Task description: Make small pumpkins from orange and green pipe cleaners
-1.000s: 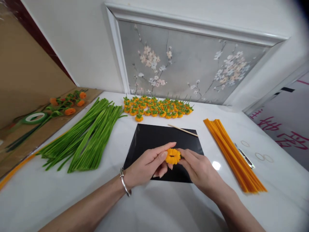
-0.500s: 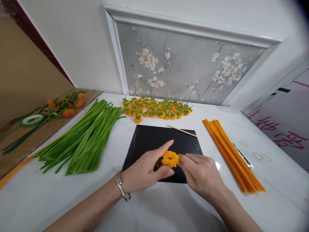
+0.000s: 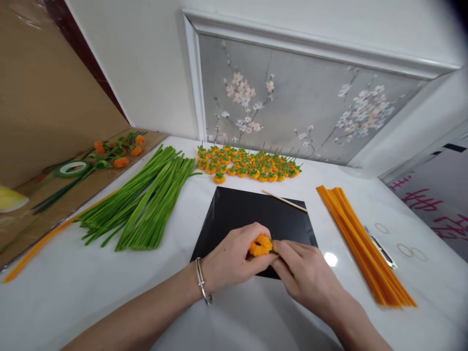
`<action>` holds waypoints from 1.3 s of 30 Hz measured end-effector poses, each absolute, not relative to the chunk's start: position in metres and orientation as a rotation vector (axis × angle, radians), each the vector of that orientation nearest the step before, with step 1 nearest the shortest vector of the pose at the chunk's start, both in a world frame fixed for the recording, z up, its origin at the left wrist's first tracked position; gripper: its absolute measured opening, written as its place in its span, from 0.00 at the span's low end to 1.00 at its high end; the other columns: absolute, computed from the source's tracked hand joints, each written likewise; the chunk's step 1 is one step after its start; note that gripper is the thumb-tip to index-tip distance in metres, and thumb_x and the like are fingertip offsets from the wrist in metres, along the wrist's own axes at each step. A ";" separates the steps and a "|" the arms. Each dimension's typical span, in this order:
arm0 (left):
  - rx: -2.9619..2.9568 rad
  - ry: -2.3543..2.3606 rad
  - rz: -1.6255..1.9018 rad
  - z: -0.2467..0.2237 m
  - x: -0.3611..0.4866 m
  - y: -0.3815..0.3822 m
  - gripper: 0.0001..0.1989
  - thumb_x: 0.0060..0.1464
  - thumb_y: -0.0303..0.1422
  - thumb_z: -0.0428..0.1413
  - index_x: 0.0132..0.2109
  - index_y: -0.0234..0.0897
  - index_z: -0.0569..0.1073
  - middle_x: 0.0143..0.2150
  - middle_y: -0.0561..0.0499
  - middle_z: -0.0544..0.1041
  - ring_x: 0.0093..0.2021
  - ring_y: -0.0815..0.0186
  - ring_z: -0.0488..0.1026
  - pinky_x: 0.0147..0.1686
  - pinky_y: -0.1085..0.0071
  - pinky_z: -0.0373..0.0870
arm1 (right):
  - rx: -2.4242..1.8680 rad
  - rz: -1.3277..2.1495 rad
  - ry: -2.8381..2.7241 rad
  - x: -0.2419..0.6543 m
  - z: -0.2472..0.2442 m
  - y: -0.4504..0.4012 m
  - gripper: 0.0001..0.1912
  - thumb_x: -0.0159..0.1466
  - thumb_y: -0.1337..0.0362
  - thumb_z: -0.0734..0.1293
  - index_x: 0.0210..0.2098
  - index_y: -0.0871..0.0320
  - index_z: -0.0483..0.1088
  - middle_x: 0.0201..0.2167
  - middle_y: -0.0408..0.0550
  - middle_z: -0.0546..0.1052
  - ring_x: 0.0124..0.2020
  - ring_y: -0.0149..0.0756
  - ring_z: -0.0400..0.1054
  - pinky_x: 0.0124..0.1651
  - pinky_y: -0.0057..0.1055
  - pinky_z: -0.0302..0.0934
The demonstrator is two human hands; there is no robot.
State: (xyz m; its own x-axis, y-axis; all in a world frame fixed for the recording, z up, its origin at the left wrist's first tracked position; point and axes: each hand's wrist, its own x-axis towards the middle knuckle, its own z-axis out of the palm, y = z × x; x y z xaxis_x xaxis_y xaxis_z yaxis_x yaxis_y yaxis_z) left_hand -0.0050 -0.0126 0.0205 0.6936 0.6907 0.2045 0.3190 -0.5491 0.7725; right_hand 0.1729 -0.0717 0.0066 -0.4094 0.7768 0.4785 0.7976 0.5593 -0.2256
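glossy white tabletop (image 3: 54, 302) with bright reflection (image 3: 331, 259), pale wall (image 3: 135, 58), white moulding (image 3: 310, 45) around grey blossom-patterned panel (image 3: 300, 97)

Mat (image 3: 252, 209) = clock centre, on the table (image 3: 139, 297). Flower cluster (image 3: 252, 168) sits behind it at 12, stick (image 3: 285, 201) lies across its 1 o'clock corner. Stem bundle (image 3: 149, 204) is at 9–10, tape roll (image 3: 62, 170) on cardboard (image 3: 155, 138) farther out. Strip bundle (image 3: 361, 243) is at 3, rings (image 3: 404, 250) beyond. Single flower (image 3: 261, 248)'s over the mat's 5 o'clock side, between left grip (image 3: 234, 258) and right grip (image 3: 310, 270).

Orange ridged ring (image 3: 262, 249) | centre hole showing | above black mat (image 3: 248, 209) | green strand (image 3: 274, 252) seemingly attached
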 end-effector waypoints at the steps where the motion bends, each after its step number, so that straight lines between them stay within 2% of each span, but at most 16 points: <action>1: 2.157 0.744 0.678 0.019 -0.005 -0.012 0.11 0.55 0.33 0.55 0.45 0.36 0.68 0.38 0.51 0.74 0.34 0.67 0.70 0.35 0.73 0.66 | -1.269 0.029 -2.273 0.174 0.007 -0.072 0.11 0.66 0.73 0.55 0.30 0.58 0.62 0.23 0.42 0.69 0.23 0.30 0.62 0.27 0.27 0.51; 4: 2.164 0.640 0.743 0.018 -0.007 -0.009 0.13 0.55 0.30 0.54 0.49 0.36 0.69 0.42 0.49 0.75 0.37 0.68 0.71 0.38 0.72 0.67 | -1.299 0.141 -2.309 0.179 0.007 -0.074 0.12 0.67 0.74 0.53 0.31 0.57 0.61 0.24 0.42 0.68 0.23 0.30 0.61 0.27 0.27 0.50; 9: 2.187 0.653 0.719 0.019 -0.006 -0.005 0.05 0.54 0.29 0.54 0.38 0.35 0.72 0.31 0.53 0.73 0.29 0.71 0.67 0.31 0.75 0.64 | -1.379 0.143 -2.352 0.183 0.012 -0.077 0.13 0.65 0.75 0.52 0.27 0.56 0.59 0.19 0.39 0.62 0.18 0.29 0.54 0.23 0.28 0.43; 17: 2.169 0.739 0.712 0.020 -0.009 -0.002 0.04 0.52 0.29 0.54 0.37 0.36 0.70 0.31 0.54 0.73 0.29 0.71 0.67 0.31 0.75 0.63 | -1.424 0.125 -2.340 0.190 0.019 -0.081 0.14 0.65 0.73 0.53 0.25 0.56 0.58 0.17 0.38 0.60 0.17 0.28 0.52 0.21 0.29 0.41; 20: 2.156 0.771 0.720 0.022 -0.010 -0.002 0.03 0.53 0.29 0.54 0.37 0.36 0.69 0.31 0.55 0.72 0.30 0.71 0.67 0.32 0.75 0.63 | -1.436 0.154 -2.331 0.192 0.019 -0.081 0.13 0.67 0.71 0.52 0.29 0.56 0.62 0.17 0.39 0.63 0.17 0.29 0.56 0.21 0.28 0.45; 22: 2.127 0.783 0.684 0.023 -0.009 -0.003 0.05 0.54 0.31 0.54 0.39 0.37 0.69 0.32 0.55 0.72 0.30 0.71 0.67 0.32 0.75 0.63 | -1.405 0.170 -2.310 0.192 0.019 -0.080 0.11 0.68 0.69 0.53 0.38 0.57 0.66 0.21 0.41 0.69 0.19 0.30 0.62 0.23 0.28 0.50; 25: 2.046 0.768 0.603 0.023 -0.009 -0.004 0.16 0.52 0.34 0.58 0.47 0.38 0.66 0.36 0.54 0.72 0.31 0.70 0.66 0.31 0.74 0.63 | -1.385 0.143 -2.245 0.192 0.019 -0.076 0.12 0.69 0.66 0.55 0.49 0.56 0.64 0.27 0.42 0.76 0.21 0.30 0.68 0.25 0.27 0.55; 28: 1.959 0.738 0.570 0.022 -0.010 -0.005 0.25 0.49 0.32 0.61 0.53 0.40 0.63 0.39 0.53 0.71 0.33 0.68 0.67 0.32 0.74 0.65 | -1.440 0.086 -2.177 0.192 0.017 -0.072 0.13 0.69 0.66 0.55 0.48 0.55 0.66 0.29 0.43 0.77 0.21 0.29 0.69 0.24 0.26 0.58; 32: 1.872 0.715 0.556 0.020 -0.010 -0.005 0.20 0.54 0.31 0.57 0.53 0.40 0.63 0.35 0.54 0.70 0.30 0.70 0.67 0.30 0.74 0.64 | -1.429 0.078 -2.082 0.192 0.015 -0.069 0.16 0.69 0.67 0.55 0.54 0.57 0.64 0.31 0.46 0.77 0.23 0.30 0.71 0.24 0.25 0.62; 36: 1.804 0.702 0.548 0.018 -0.008 -0.005 0.15 0.59 0.32 0.51 0.53 0.39 0.62 0.27 0.58 0.66 0.24 0.72 0.64 0.26 0.75 0.62 | -1.264 0.114 -2.036 0.188 0.010 -0.068 0.20 0.68 0.71 0.56 0.57 0.54 0.64 0.42 0.52 0.75 0.39 0.33 0.73 0.39 0.27 0.69; 39: 1.813 0.720 0.535 0.018 -0.007 -0.007 0.13 0.59 0.31 0.51 0.50 0.38 0.62 0.25 0.59 0.65 0.24 0.72 0.63 0.25 0.75 0.61 | -1.204 0.043 -1.994 0.183 0.006 -0.067 0.20 0.66 0.75 0.57 0.55 0.54 0.67 0.44 0.53 0.74 0.43 0.34 0.72 0.43 0.29 0.70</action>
State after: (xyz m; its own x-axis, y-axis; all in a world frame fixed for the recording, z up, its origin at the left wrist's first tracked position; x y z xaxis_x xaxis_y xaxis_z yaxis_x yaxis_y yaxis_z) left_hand -0.0072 -0.0067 0.0176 0.7175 0.6963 0.0199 0.2207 -0.2543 0.9416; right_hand 0.1831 -0.0673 0.0060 -0.2374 0.7602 0.6047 0.7337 0.5483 -0.4013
